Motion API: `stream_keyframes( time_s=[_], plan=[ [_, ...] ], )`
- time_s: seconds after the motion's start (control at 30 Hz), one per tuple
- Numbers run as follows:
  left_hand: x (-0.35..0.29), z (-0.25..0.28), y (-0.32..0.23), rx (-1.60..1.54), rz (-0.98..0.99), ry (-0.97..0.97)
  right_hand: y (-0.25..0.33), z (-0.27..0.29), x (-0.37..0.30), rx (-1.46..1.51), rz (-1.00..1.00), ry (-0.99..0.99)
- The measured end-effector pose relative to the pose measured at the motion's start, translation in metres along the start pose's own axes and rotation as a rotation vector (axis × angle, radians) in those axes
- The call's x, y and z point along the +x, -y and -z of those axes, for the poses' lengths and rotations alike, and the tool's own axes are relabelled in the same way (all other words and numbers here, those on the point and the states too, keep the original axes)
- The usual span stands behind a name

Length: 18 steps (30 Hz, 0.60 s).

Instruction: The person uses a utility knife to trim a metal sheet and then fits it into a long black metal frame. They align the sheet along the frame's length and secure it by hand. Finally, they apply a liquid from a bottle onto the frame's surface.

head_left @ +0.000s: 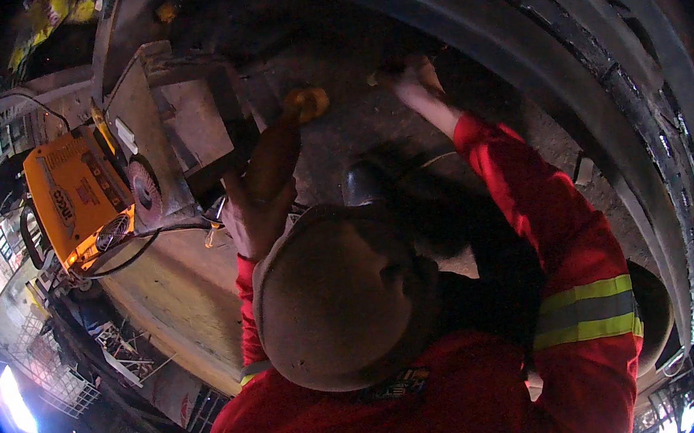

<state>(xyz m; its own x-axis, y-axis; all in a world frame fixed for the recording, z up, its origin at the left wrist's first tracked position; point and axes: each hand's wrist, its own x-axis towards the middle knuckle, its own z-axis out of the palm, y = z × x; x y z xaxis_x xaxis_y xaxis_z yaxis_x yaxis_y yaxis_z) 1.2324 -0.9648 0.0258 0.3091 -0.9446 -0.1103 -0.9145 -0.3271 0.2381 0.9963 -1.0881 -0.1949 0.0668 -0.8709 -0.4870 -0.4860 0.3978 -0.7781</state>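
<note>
My left hand (256,218) is closed around the lower end of a long brown-orange object (275,161) whose kind I cannot make out. Just past its upper end is a rounded yellow-orange piece (307,102); whether the two are joined is unclear in the shade. Farther right, my right hand (418,86) reaches forward with its fingers bent inward. Something dark and small seems to be in its fingers, too dim to name. A brown, dome-shaped hat-like thing (335,302) covers the middle of the view, hiding part of my left arm.
At left, an orange box-shaped machine (74,199) with a black handle and cables stands beside an angled metal frame (146,111). A round abrasive-looking disc (145,189) rests against that frame. Large curved metal beams (603,80) arch along the right. A tan curved surface (177,285) lies lower left.
</note>
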Motion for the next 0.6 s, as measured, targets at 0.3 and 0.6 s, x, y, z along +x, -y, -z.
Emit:
stream_keyframes(
  time_s=[0.3, 0.6],
  plan=[
    [0.007, 0.006, -0.018, 0.004, 0.020, -0.016, 0.008, 0.007, -0.003, 0.003, 0.053, 0.009],
    [0.012, 0.002, -0.024, -0.030, -0.056, -0.096, -0.002, -0.007, 0.003, 0.023, -0.029, -0.044]
  ],
)
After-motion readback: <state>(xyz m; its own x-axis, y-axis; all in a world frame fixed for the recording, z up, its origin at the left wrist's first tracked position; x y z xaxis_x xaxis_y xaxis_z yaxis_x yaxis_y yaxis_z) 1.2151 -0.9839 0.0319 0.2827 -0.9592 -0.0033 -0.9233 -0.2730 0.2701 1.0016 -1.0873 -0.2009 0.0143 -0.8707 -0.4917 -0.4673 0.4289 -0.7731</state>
